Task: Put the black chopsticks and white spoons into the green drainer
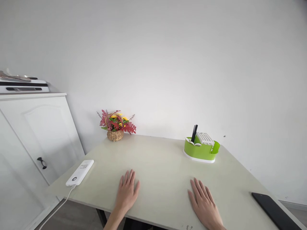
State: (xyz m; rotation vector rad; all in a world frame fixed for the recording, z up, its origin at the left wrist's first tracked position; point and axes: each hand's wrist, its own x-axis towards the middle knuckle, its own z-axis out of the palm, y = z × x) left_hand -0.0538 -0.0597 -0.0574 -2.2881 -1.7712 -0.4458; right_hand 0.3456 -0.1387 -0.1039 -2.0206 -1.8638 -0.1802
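Note:
My left hand (127,192) lies flat on the pale table (158,166), palm down, holding nothing. To the right, my right hand (203,203) also rests palm down on the tabletop with its fingers stretched out. Beyond the right hand stands a green and white desk organizer (200,150) with dark sticks, perhaps pens (194,133), upright in it. A white power bank (80,172) with a white cable plugged into its near end lies left of my left hand. Neither hand touches any of these items.
A wicker basket (115,135) of artificial flowers (117,123) stands at the back left, near the wall. On the right edge lies a black flat device (273,209), partly cut off. A white cabinet (43,127) stands left of the table, and the cable (57,209) hangs off the front edge.

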